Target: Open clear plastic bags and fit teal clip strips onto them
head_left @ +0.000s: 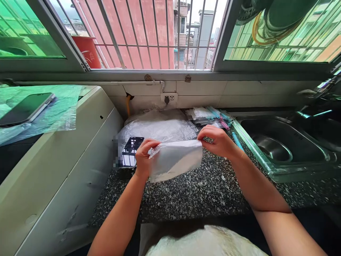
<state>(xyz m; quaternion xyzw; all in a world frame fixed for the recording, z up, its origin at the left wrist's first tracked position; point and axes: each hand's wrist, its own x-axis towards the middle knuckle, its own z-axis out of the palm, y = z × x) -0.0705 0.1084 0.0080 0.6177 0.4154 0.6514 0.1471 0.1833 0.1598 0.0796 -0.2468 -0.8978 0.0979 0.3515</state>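
Note:
I hold a small clear plastic bag up over the speckled granite counter. My left hand pinches its top left corner. My right hand pinches its top right corner. The bag hangs flat between them and looks empty. Just behind my left hand a phone lies on a pile of clear plastic bags.
A steel sink lies to the right. Packets with coloured strips are stacked by the wall under a socket. On the left stands a white appliance with another phone on plastic wrap. A barred window is ahead.

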